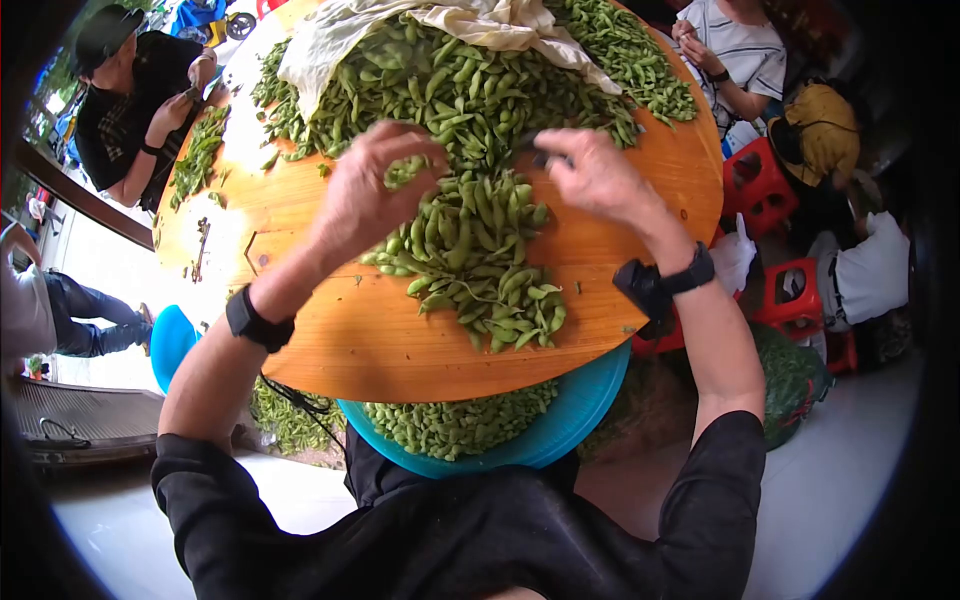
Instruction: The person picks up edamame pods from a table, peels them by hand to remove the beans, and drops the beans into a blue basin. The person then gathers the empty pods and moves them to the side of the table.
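My left hand is raised over the left side of the soybean pods, fingers curled toward the middle and smeared by motion. Across from it, my right hand is closed around a small dark object at its fingertips; I cannot tell what it is. Between and below my hands, loose green pods spread over the wooden round table toward its near edge. Behind them rises a bigger heap of pods, partly covered by a pale cloth.
On my lap, under the table edge, a blue basin holds shelled beans. A person in black works at the left, another at the upper right. Red stools and a green mesh sack stand to the right.
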